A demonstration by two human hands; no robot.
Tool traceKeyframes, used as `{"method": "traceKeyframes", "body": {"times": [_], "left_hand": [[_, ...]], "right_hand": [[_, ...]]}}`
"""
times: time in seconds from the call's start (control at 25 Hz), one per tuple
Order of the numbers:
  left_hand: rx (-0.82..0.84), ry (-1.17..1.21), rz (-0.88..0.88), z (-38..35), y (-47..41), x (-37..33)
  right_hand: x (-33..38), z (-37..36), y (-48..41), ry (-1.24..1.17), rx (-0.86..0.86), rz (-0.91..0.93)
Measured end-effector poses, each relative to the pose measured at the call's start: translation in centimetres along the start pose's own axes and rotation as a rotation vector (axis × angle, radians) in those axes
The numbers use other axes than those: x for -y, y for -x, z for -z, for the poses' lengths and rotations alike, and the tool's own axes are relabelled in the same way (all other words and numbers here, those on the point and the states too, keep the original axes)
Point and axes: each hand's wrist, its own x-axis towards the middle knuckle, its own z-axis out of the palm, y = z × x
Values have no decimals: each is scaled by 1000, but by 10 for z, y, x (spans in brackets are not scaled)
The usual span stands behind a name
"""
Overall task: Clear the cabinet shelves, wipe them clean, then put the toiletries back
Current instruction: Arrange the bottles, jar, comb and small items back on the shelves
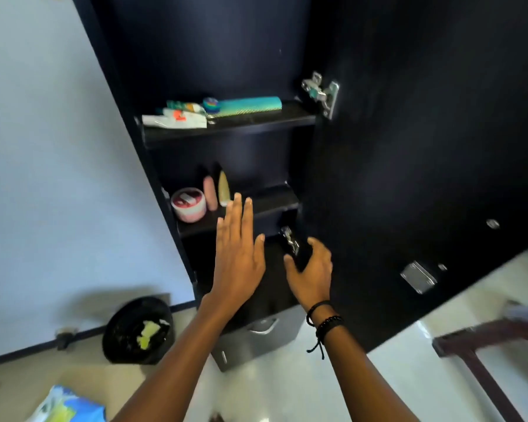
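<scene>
Left hand (240, 257), fingers straight and close together, is raised before the lower shelf (272, 200); right hand (311, 269) curls round one dark object (303, 254), unidentifiable. Lower shelf, left end: one pink jar (189, 205), two slim bottles (210, 192). Upper shelf (256, 117): one teal comb (250, 104), two tubes (177, 120).
</scene>
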Motion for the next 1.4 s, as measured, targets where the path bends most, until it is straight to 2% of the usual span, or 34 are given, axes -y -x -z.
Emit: {"method": "traceKeyframes", "body": {"times": [0.16, 0.24, 0.44, 0.6, 0.72, 0.84, 1.16, 1.4], "left_hand": [[192, 0, 85, -44, 60, -25], [263, -5, 114, -55, 83, -36], [361, -45, 119, -64, 115, -58], [402, -38, 127, -57, 130, -63], [411, -36, 139, -52, 141, -64], [436, -30, 157, -54, 152, -68], [401, 69, 264, -62, 180, -79], [318, 148, 259, -50, 181, -74]], "right_hand": [[-100, 31, 38, 45, 269, -528], [-135, 50, 49, 66, 286, -711], [-150, 83, 48, 101, 122, -750], [-148, 91, 61, -51, 17, -880], [-156, 97, 67, -150, -66, -765], [-155, 99, 75, -65, -62, -703], [-142, 77, 108, 156, 27, -536], [-129, 45, 130, 256, 139, -390]]}}
